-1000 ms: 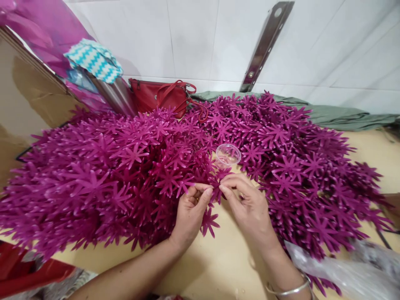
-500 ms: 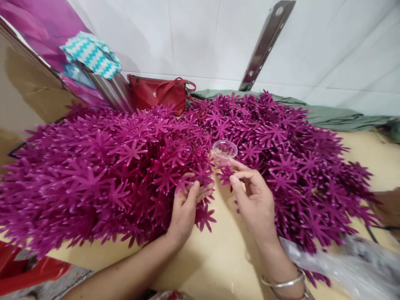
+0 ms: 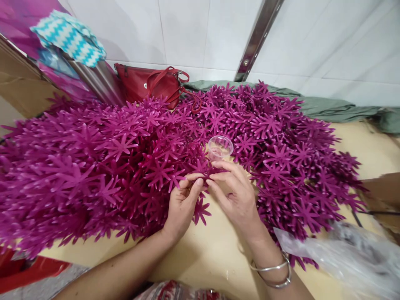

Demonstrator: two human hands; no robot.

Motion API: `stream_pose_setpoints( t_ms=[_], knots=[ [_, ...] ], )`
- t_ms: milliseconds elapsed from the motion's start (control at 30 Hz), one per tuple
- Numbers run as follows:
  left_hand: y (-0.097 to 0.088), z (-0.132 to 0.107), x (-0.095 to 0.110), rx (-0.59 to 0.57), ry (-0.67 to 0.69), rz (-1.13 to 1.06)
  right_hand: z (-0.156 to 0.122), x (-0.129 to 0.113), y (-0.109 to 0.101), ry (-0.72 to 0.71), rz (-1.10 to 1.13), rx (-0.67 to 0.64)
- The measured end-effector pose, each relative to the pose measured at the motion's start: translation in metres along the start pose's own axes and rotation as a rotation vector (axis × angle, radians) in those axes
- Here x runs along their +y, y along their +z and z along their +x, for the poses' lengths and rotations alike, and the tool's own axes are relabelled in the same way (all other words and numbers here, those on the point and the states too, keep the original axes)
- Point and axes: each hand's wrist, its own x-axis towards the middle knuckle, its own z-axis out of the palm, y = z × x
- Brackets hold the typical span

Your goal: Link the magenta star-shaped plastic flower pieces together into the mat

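Near the middle of the table, my left hand [image 3: 183, 204] and my right hand [image 3: 234, 193] meet with their fingertips almost touching. Each is closed in a pinch at a small purple artificial flower [image 3: 215, 170]; its stem and the exact grip are hidden by the fingers. Below my left fingers another purple flower [image 3: 201, 211] hangs over the tabletop. Just beyond my right hand stands a clear plastic cup [image 3: 220, 146]; I cannot make out its contents. A large heap of purple artificial flowers [image 3: 84, 166] spreads to the left, and a second heap [image 3: 281, 154] lies to the right.
A red handbag [image 3: 137, 85] rests against the tiled wall behind the heaps. Green cloth [image 3: 331, 109] lies along the wall. Clear plastic wrapping [image 3: 340, 254] is at the right front. A red container [image 3: 40, 271] sits below the table's left edge.
My right hand has moved left to my left hand, bringing the small purple flower with it. My left fingers have closed into a pinch. The whole view has shifted slightly.
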Motion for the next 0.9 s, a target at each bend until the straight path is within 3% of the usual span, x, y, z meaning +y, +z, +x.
stream_pose_setpoints(
  t_ms=[267, 533, 733, 900],
  knots=[
    [0.000, 0.004, 0.000, 0.066, -0.003, -0.041, 0.000, -0.001, 0.001, 0.043, 0.104, -0.071],
    [-0.001, 0.004, 0.001, 0.055, -0.014, -0.009, 0.002, 0.000, 0.001, 0.310, 0.334, -0.079],
    [0.000, 0.005, -0.003, 0.081, -0.027, -0.063, 0.001, 0.007, 0.003, 0.467, 0.667, 0.077],
    [-0.001, 0.007, -0.007, 0.208, -0.020, -0.047, 0.002, 0.011, 0.000, 0.644, 0.782, 0.125]
  ],
)
